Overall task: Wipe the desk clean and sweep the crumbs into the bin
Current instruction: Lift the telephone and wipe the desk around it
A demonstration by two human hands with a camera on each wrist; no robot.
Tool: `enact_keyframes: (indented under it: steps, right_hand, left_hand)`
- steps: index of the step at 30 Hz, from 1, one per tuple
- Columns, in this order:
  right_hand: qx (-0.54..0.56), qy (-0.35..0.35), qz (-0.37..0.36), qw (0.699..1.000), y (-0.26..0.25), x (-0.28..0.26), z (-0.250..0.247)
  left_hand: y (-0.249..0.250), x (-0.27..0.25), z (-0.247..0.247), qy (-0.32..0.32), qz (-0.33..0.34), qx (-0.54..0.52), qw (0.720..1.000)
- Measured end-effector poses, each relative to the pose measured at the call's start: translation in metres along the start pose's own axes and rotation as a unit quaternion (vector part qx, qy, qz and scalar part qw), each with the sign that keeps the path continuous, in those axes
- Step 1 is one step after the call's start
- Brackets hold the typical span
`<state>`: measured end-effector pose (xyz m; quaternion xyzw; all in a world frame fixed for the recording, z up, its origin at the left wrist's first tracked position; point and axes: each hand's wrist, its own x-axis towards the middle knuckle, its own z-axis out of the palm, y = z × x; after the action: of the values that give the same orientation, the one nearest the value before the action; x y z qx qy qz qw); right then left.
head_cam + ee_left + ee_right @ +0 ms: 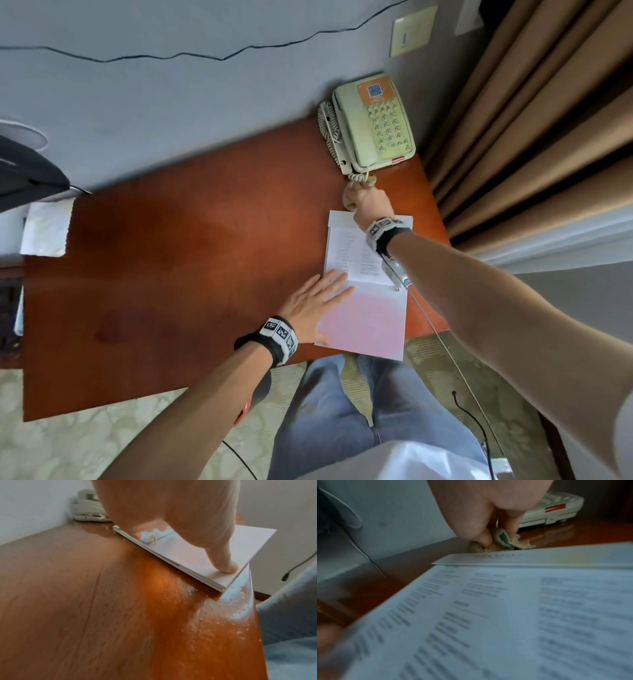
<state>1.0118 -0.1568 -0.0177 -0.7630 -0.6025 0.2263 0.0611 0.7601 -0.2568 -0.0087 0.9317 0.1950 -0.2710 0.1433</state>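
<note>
Cloth (503,542) bunched in right hand (371,205), beyond papers (366,298), before telephone (373,123); left hand (315,305) flat on papers; crumbs (197,601) nearer left hand.

the printed text on the papers (505,615) is too blurred to read, and the hands hide most of the cloth (510,543)

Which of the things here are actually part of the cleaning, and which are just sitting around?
Part of the job:
- desk
- crumbs near its front edge
- cloth, bunched in the right hand
- left hand, flat on the papers

Just lying about:
- papers
- telephone
- curtain
- wall socket

No bin is in view.
</note>
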Motion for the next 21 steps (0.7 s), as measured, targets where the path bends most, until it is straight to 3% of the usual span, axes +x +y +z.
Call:
enact_keyframes:
  steps: [3,8,13,16,21]
  right_hand:
    - [0.002,-0.012,-0.001,1.0,-0.007,0.002,0.007]
    - [0.013,-0.041,-0.041,0.998,0.013,0.009,0.003]
    - [0.121,0.035,-0.133,0.983,0.024,0.0,-0.014]
    - [0.18,0.046,-0.172,0.967,0.026,-0.007,-0.022]
    - [0.294,0.131,-0.038,0.946,0.045,-0.013,-0.029]
  left_hand:
    - [0.005,0.01,0.003,-0.029,0.002,0.038,0.999]
    - [0.018,0.018,0.009,-0.024,0.0,0.046,0.999]
    - [0.035,0.038,0.0,-0.023,0.01,0.04,0.999]
    - [0.05,0.054,-0.009,-0.023,0.004,0.051,0.998]
    - [0.078,0.076,-0.02,-0.011,-0.028,0.01,0.999]
